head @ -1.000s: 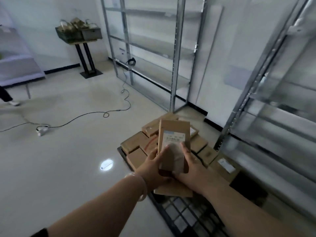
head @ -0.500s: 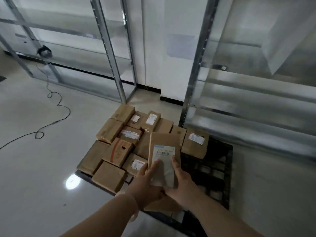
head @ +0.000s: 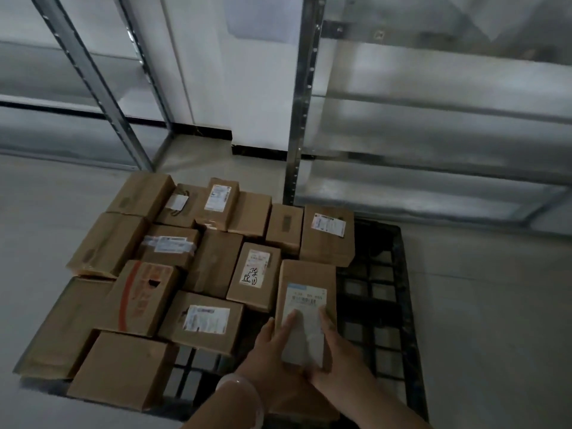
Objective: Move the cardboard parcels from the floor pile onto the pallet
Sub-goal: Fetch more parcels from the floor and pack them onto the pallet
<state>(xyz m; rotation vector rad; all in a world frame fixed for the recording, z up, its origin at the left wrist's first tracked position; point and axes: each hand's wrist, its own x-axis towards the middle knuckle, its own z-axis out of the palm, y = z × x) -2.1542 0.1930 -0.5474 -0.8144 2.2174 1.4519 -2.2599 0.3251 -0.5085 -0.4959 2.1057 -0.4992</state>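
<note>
One parcel (head: 305, 280) in left hand (head: 272, 357) and right hand (head: 337, 357); one pallet (head: 399, 305)

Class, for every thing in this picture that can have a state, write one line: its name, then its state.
held parcel, gripped by both hands, label up, above the pallet's bare grid.
left hand, grips the held parcel's left side.
right hand, grips its right side.
pallet, on the floor, left part loaded, right part bare.
stacked parcels, closed, packed together on the pallet.
</note>
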